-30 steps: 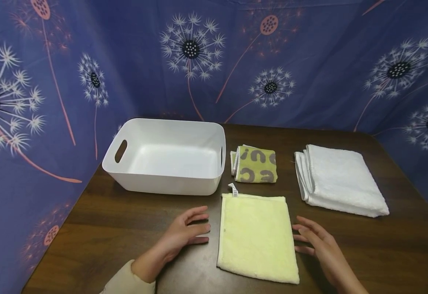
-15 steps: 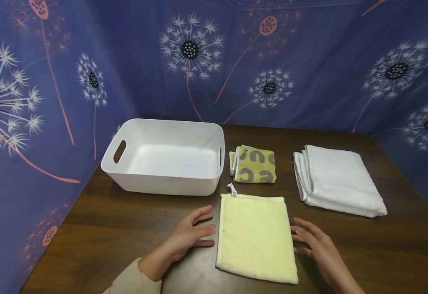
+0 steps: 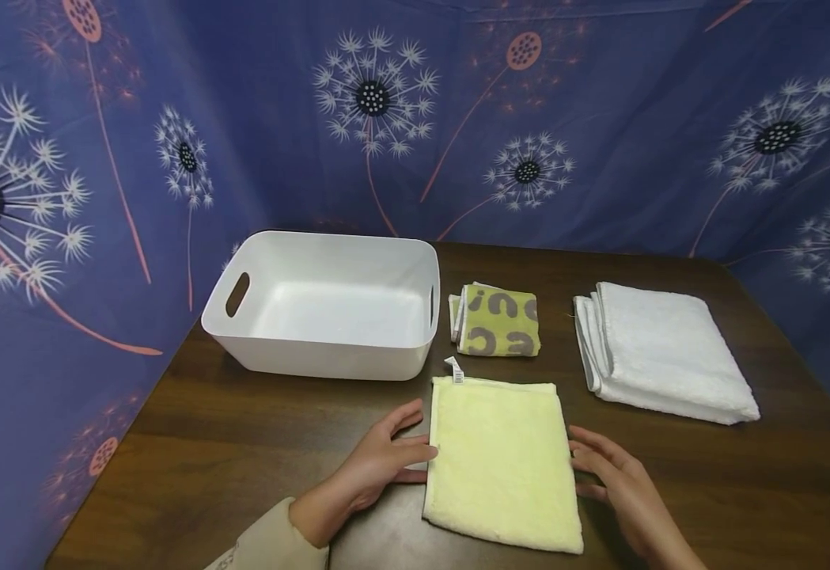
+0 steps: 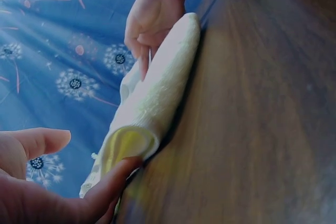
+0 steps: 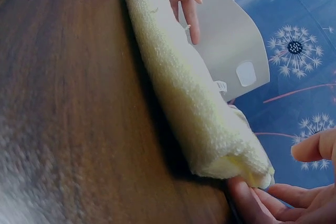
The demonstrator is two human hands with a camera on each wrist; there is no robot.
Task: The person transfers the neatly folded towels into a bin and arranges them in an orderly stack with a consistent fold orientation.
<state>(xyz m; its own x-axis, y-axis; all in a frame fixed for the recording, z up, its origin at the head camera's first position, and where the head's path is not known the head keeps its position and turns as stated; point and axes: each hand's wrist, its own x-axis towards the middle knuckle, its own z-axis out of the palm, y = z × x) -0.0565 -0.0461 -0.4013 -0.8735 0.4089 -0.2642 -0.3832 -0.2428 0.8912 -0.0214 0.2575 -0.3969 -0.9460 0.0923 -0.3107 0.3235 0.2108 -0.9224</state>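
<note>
In the head view, a folded pale yellow towel [image 3: 503, 467] lies flat at the table's front, with a small white tag [image 3: 455, 370] at its far left corner. My left hand [image 3: 382, 459] is at its left edge. The left wrist view has a finger against the towel's folded side [image 4: 131, 135], while the thumb [image 4: 50, 140] stands apart. Across the towel, my right hand [image 3: 621, 483] is at the right edge. From the right wrist, fingertips [image 5: 244, 192] touch the towel's lower side and the thumb [image 5: 312, 148] is raised away. Neither hand pinches the towel.
A white plastic bin [image 3: 315, 356] with handle holes stands behind my left hand. To its right lies a small folded green towel [image 3: 500, 321] with grey marks. A thick folded white towel [image 3: 671, 348] sits farther right. Patterned blue cloth [image 3: 450, 119] hangs behind the table [image 3: 258, 451].
My left hand has moved right, from beside the yellow towel up to its left edge. The right hand has hardly shifted. The towels and bin stay in place.
</note>
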